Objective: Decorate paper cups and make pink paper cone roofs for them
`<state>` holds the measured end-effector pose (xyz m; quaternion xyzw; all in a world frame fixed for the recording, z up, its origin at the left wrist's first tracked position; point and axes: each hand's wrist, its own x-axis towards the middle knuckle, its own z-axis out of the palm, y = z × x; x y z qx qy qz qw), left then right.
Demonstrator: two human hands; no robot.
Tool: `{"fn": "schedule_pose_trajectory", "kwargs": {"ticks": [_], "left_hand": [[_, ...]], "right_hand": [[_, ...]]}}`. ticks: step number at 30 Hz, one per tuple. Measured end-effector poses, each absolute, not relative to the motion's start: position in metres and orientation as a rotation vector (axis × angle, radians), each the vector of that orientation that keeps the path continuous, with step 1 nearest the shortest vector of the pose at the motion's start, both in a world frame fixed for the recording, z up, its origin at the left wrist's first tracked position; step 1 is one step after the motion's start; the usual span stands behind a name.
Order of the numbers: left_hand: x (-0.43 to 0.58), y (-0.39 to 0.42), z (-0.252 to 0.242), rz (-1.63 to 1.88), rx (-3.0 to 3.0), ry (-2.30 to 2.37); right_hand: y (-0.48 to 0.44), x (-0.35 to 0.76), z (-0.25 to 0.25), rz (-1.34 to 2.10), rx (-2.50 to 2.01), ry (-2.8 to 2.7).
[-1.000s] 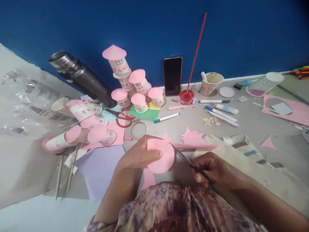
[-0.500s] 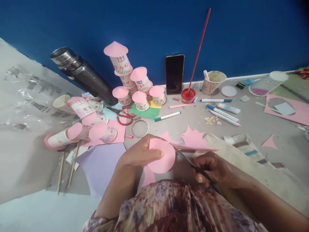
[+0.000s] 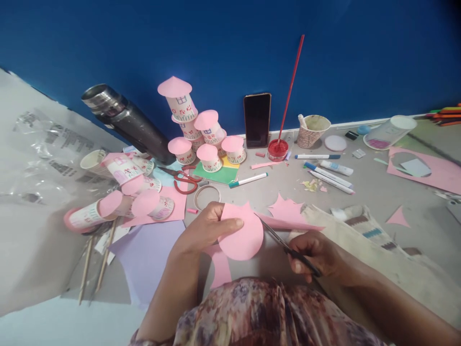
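My left hand [image 3: 212,226] pinches a piece of pink paper [image 3: 245,238], its thumb lying on top and the other fingers hidden behind. The lower edge of the paper is rounded; a pointed bit stands up at its top. In my right hand [image 3: 319,254] is a pair of dark scissors [image 3: 275,234], the blades pointing up and left to the paper's right edge. A long pink strip [image 3: 288,222] stretches right from near the blade tips. Below my left hand hangs or lies a curved pink offcut [image 3: 220,266]; which, I cannot tell.
Paper-cup towers [image 3: 185,108] with pink cone roofs stand at the back beside red-handled scissors [image 3: 185,185] and a tape roll [image 3: 208,196]. A phone [image 3: 257,120] leans on the wall. Markers [image 3: 317,156] and a fabric piece [image 3: 345,240] lie right, purple paper [image 3: 151,259] left.
My left hand has turned the pink paper a little, so a pointed bit now shows at its top. The scissors stay at its right edge. The whole view has shifted slightly.
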<state>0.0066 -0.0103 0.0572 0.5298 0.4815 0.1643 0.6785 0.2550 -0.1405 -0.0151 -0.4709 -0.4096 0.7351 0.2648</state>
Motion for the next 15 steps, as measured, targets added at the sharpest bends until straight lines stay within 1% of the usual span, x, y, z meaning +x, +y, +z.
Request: {"fn": "schedule_pose_trajectory", "kwargs": {"ticks": [4, 9, 15], "left_hand": [[0.011, -0.012, 0.056, 0.446, 1.154, 1.125], [0.007, -0.004, 0.045, 0.342, 1.208, 0.98], [0.005, -0.001, 0.041, 0.354, 1.179, 0.948]], "right_hand": [[-0.136, 0.253, -0.007, 1.967, -1.308, -1.125], [-0.131, 0.255, 0.004, 1.978, -1.312, -1.188], [-0.125, 0.265, 0.005, 2.068, -1.22, -1.206]]}}
